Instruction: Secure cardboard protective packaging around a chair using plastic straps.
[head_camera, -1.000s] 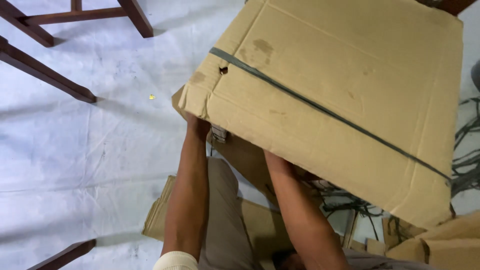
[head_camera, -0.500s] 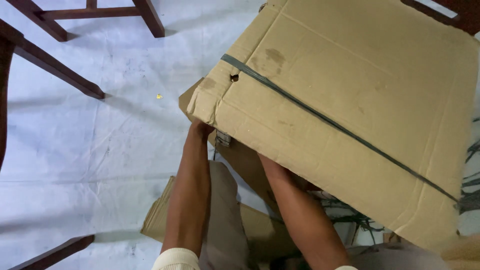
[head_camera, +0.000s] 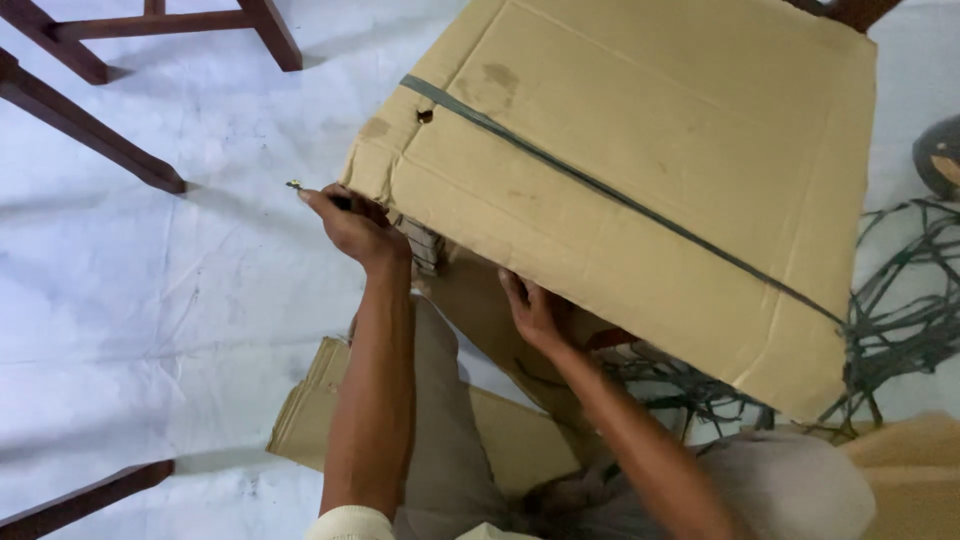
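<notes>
Big cardboard box (head_camera: 640, 190) tilted above lap, long axis running upper left to lower right, near corner toward left hand (head_camera: 350, 222).

Left fingers pinch small dark object at that corner.

Right hand (head_camera: 535, 312) under lower edge, fingers hidden (grip unclear).

Risk: one-sided support, box could slip onto tangled cords (head_camera: 900, 300).

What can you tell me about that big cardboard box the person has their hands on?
The cardboard box is large, plain brown and looks corrugated, with fold creases, a few darker stains and a small hole near one corner. A dark strap runs slantwise across its broad face. It is tilted above a white floor covering. The left hand grips its near corner, and the right hand reaches under its lower edge. Flattened cardboard lies below it.
</notes>
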